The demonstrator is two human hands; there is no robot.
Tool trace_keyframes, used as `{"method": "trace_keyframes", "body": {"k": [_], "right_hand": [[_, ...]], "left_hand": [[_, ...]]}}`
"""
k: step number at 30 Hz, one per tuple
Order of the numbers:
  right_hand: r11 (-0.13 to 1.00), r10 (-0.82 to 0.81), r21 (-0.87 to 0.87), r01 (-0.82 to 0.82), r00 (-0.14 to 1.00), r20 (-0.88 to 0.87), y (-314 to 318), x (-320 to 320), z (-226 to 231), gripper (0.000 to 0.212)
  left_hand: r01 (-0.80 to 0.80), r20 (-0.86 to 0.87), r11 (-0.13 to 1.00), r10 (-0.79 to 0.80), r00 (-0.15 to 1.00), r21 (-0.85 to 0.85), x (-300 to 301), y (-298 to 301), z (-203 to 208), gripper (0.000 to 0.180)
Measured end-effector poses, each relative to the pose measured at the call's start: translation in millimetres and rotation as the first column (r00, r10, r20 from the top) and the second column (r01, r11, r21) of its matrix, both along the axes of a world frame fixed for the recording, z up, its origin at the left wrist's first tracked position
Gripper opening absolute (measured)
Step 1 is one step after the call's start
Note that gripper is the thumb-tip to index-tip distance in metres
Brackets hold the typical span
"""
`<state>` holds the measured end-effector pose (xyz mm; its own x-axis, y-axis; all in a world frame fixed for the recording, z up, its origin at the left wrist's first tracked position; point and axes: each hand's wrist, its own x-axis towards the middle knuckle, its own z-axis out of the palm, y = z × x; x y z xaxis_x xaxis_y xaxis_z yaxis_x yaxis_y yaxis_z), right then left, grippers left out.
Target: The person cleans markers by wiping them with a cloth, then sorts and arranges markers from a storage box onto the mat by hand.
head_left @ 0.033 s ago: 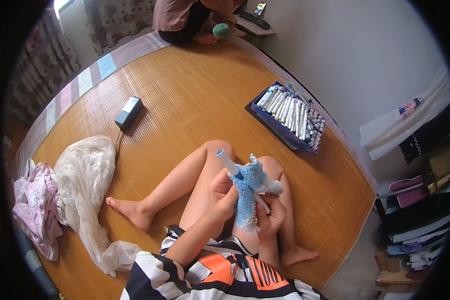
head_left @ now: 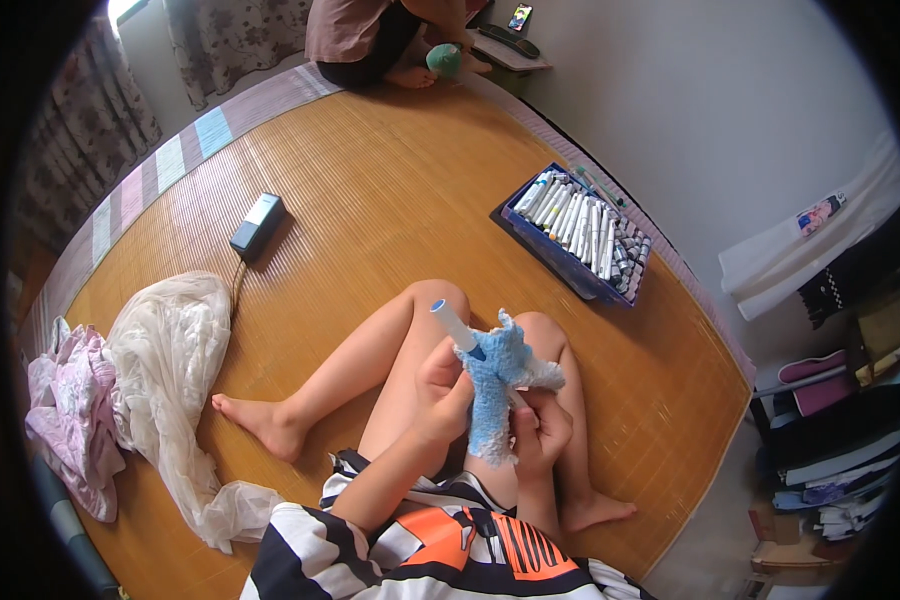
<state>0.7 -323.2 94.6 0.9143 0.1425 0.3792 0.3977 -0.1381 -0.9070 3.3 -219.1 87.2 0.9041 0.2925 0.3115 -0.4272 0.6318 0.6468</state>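
Above my lap I hold a bumpy, light-blue and white branching piece (head_left: 494,385), its material hard to tell. My left hand (head_left: 442,395) is closed around its left side. A pale marker (head_left: 454,325) with blue ends slants up out of this hand, against the top of the piece. My right hand (head_left: 542,428) is closed under the piece's white right arm, thumb and fingers pinched together. Between them sits a slim white stick (head_left: 517,398), possibly a marker, mostly hidden by the piece and the fingers.
A blue box (head_left: 575,270) packed with white markers stands ahead to the right on the woven mat (head_left: 370,200). A dark device (head_left: 258,228) with a cable lies ahead left. White sheer cloth (head_left: 175,350) and pink clothing (head_left: 75,410) lie left. Another person (head_left: 370,40) sits at the far edge.
The white stick at my right fingers shows less of its length now, and my right thumb is more upright. My left hand and the marker in it stay in place.
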Motion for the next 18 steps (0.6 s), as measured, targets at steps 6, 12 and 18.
{"method": "trace_keyframes", "body": {"k": [6, 12, 18], "right_hand": [[0.997, -0.064, 0.037, 0.066, 0.996, -0.063, 9.9, -3.1, 5.7, 0.025], [0.987, -0.14, -0.028, 0.158, 0.931, 0.338, 10.9, 4.0, -3.3, 0.011], [0.888, 0.117, -0.445, 0.114, 0.88, 0.46, 7.8, 10.6, 4.5, 0.016]], "left_hand": [[-0.02, 0.007, 0.999, 0.02, 1.0, -0.028, 0.1, -1.8, -2.8, 0.024], [-0.075, -0.02, 0.997, 0.074, 0.997, -0.037, 0.6, -0.6, -1.6, 0.024], [-0.054, -0.066, 0.997, 0.05, 0.997, -0.059, 0.5, -0.4, 0.5, 0.025]]}}
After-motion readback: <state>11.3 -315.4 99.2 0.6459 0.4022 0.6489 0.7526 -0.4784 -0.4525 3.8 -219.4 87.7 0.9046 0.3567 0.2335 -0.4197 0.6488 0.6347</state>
